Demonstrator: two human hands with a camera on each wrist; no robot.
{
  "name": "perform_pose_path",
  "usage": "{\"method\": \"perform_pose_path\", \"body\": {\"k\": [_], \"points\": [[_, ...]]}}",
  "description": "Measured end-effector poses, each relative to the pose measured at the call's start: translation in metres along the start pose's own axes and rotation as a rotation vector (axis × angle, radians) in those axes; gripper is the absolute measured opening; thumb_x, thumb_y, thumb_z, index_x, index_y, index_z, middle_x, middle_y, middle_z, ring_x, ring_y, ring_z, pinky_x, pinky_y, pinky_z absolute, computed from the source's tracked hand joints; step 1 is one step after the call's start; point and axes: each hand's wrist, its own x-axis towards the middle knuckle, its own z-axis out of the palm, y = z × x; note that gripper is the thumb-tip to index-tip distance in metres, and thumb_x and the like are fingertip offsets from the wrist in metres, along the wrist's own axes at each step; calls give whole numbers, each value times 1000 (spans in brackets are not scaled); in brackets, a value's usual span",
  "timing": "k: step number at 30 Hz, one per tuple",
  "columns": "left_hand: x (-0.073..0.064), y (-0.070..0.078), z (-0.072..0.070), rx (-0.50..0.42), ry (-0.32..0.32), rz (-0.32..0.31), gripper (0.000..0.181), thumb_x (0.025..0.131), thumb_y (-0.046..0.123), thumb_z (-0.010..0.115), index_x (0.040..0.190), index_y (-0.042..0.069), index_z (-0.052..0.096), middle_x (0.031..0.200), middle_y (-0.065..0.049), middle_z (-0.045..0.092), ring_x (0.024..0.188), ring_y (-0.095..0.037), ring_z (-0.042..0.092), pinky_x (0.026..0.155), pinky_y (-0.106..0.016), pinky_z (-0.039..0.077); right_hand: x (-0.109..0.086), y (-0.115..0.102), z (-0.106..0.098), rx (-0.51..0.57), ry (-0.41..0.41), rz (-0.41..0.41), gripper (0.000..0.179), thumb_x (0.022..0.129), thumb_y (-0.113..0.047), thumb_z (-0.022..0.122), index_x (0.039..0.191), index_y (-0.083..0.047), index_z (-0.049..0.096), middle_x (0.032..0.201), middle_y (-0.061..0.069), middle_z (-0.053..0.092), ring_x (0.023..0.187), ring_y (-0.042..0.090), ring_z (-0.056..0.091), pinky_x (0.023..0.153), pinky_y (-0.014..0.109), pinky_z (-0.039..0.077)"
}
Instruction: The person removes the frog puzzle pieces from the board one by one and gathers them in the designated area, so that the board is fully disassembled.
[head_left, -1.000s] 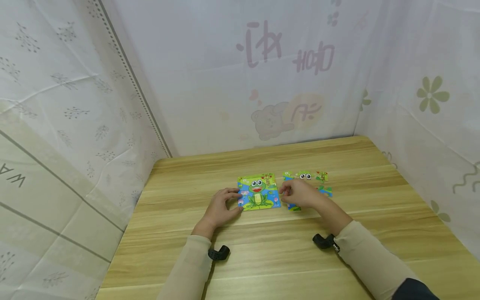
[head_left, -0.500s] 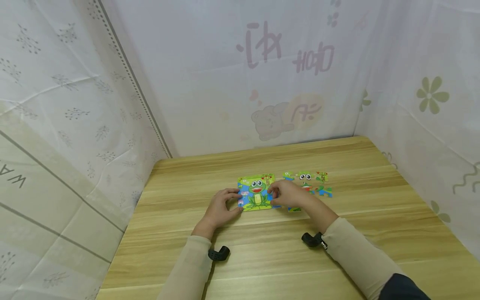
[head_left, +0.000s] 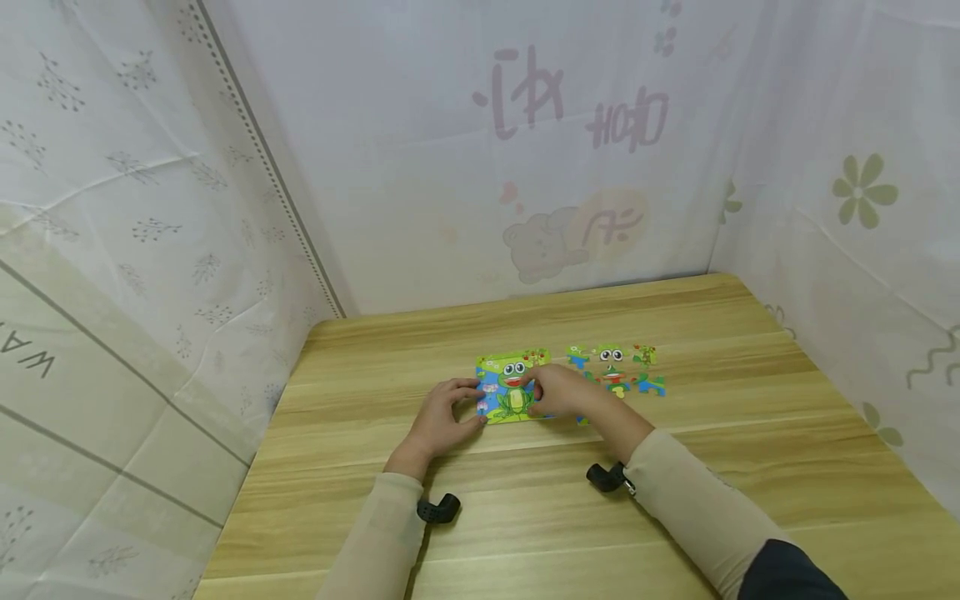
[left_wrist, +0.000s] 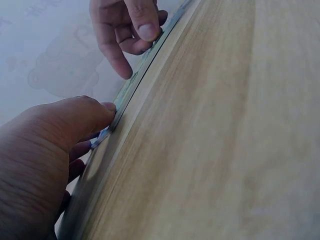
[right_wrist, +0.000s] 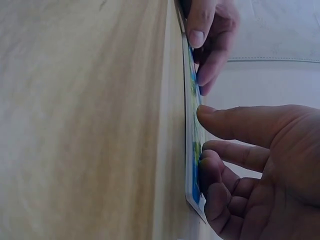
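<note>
A square puzzle board (head_left: 516,402) with a smiling green frog lies flat on the table in the head view. My left hand (head_left: 438,417) holds it at the left edge, the thumb at the near corner and the fingers farther up the side. Over the board's right part is my right hand (head_left: 566,390), hiding some of the picture. The right wrist view shows its thumb and fingertips at the board's face (right_wrist: 195,150), thumb and forefinger apart, the other fingers bent. Nothing shows between them. The left thumb (left_wrist: 102,114) presses the board's rim in the left wrist view.
Several loose jigsaw pieces lie right of the board, including one with frog eyes (head_left: 611,356), a mouth piece (head_left: 613,379) and a blue-green piece (head_left: 649,384). My right forearm partly covers others. The wooden table (head_left: 405,350) ends at printed white curtains (head_left: 420,167).
My right hand has moved left from beside the loose pieces onto the frog board's right part, uncovering the mouth piece. The left hand and the board have stayed in place.
</note>
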Motion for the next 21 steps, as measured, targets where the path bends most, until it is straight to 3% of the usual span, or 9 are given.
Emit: {"method": "perform_pose_path", "body": {"k": [4, 11, 21], "points": [[0, 0, 0, 3, 3, 10, 39, 92, 31, 83, 128, 18, 75, 148, 3, 59, 140, -22, 48, 119, -47, 39, 1, -3, 1, -16, -3, 14, 51, 91, -21, 85, 137, -10, 66, 83, 0, 60, 66, 14, 51, 58, 27, 43], [1, -1, 1, -8, 10, 13, 39, 92, 31, 83, 128, 18, 75, 148, 3, 59, 140, -22, 48, 118, -47, 40, 1, -2, 1, 29, 2, 14, 32, 90, -18, 86, 118, -13, 70, 87, 2, 59, 74, 18, 55, 65, 31, 49], [0, 0, 1, -4, 6, 1, 39, 92, 31, 83, 128, 18, 75, 148, 4, 58, 141, -22, 47, 120, -47, 38, 6, -1, 2, 67, -14, 30, 34, 89, -16, 86, 115, -12, 65, 98, 5, 59, 87, 21, 57, 76, 34, 54]]}}
